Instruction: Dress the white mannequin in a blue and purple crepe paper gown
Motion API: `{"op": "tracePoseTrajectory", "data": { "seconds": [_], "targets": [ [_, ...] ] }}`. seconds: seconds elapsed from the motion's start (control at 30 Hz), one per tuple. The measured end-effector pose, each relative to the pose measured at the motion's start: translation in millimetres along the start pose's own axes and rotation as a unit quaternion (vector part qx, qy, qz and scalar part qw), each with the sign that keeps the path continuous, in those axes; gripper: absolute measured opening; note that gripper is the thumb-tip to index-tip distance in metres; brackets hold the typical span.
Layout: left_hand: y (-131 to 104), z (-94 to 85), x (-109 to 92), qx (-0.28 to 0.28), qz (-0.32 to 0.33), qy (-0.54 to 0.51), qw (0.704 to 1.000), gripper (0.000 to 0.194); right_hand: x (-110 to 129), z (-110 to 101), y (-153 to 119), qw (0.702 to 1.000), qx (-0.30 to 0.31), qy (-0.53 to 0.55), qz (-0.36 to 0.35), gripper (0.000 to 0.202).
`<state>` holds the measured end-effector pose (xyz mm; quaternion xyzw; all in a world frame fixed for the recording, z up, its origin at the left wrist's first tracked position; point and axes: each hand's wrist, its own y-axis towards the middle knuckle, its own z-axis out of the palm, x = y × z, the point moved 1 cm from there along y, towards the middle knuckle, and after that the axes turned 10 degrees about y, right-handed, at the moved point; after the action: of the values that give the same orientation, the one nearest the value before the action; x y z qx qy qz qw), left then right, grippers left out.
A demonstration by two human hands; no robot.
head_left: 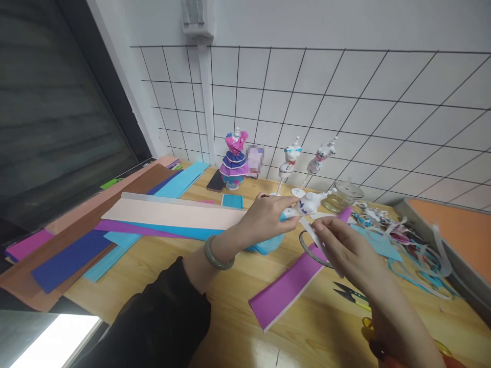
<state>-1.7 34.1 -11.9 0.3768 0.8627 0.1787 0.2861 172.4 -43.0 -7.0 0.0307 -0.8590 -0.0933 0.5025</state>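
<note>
Head view: left hand (266, 217) grips white mannequin (310, 203), right hand (343, 245) pinches white strip (311, 231), blurred card (254, 160) unreadable.

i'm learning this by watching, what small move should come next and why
Probably lay the white strip against the held mannequin: the left hand grips the mannequin, while the right hand pinches the strip, its upper end close by. Whether they already touch is unclear.
</note>
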Motion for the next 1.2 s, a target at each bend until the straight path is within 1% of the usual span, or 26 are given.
{"op": "tracePoseTrajectory", "data": {
  "seconds": [0.03, 0.1, 0.23, 0.37, 0.47, 0.53, 0.6, 0.73, 0.8, 0.87, 1.0, 1.1, 1.2],
  "targets": [
    [0.1, 0.2, 0.9, -0.008, 0.003, 0.002, 1.0, 0.029, 0.8, 1.0, 0.1, 1.0, 0.021, -0.004, -0.002, 0.04],
    [0.3, -0.9, 2.2, -0.011, 0.006, -0.003, 1.0, 0.031, 1.4, 3.5, 0.3, 0.998, 0.053, 0.0, 0.017, 0.041],
    [1.2, -8.9, 4.9, 0.008, 0.001, -0.016, 1.0, 0.033, 2.0, 6.7, -0.1, 0.998, 0.055, 0.01, 0.039, 0.041],
    [2.4, -15.8, 9.3, 0.006, -0.011, -0.017, 1.0, 0.035, 4.0, 5.9, -0.7, 0.998, 0.049, 0.024, 0.026, 0.041],
    [3.0, -17.0, 12.7, 0.005, -0.004, -0.003, 1.0, 0.035, 3.4, 6.0, -0.7, 0.997, 0.063, 0.033, 0.03, 0.043],
    [2.7, -17.7, 14.7, 0.001, 0.016, 0.02, 1.0, 0.034, 2.4, 7.4, -0.5, 0.995, 0.08, 0.032, 0.04, 0.043],
    [1.9, -19.7, 15.8, -0.003, 0.049, 0.055, 0.997, 0.034, 2.0, 9.8, 0.1, 0.994, 0.095, 0.02, 0.046, 0.043],
    [-0.2, -27.1, 14.2, -0.004, 0.1, 0.159, 0.982, 0.032, 1.2, 17.4, 4.2, 0.993, 0.114, -0.021, 0.013, 0.042],
    [-0.7, -30.7, 12.2, 0.006, 0.106, 0.205, 0.973, 0.031, -3.1, 22.3, 7.0, 0.993, 0.118, -0.024, -0.002, 0.04],
    [-0.6, -32.8, 10.6, 0.023, 0.109, 0.238, 0.965, 0.032, -10.3, 27.7, 8.7, 0.992, 0.125, -0.019, -0.002, 0.039],
    [-0.7, -32.6, 10.3, 0.059, 0.112, 0.273, 0.954, 0.033, -22.5, 33.7, 4.4, 0.991, 0.136, -0.006, 0.007, 0.038],
    [-2.3, -30.6, 11.2, 0.066, 0.125, 0.282, 0.949, 0.033, -28.3, 22.9, -5.6, 0.993, 0.115, -0.017, 0.006, 0.037],
    [-4.0, -28.6, 11.6, 0.062, 0.136, 0.286, 0.946, 0.03, -46.5, -5.5, -20.5, 0.993, 0.076, -0.08, 0.035, 0.039]
  ]
}}
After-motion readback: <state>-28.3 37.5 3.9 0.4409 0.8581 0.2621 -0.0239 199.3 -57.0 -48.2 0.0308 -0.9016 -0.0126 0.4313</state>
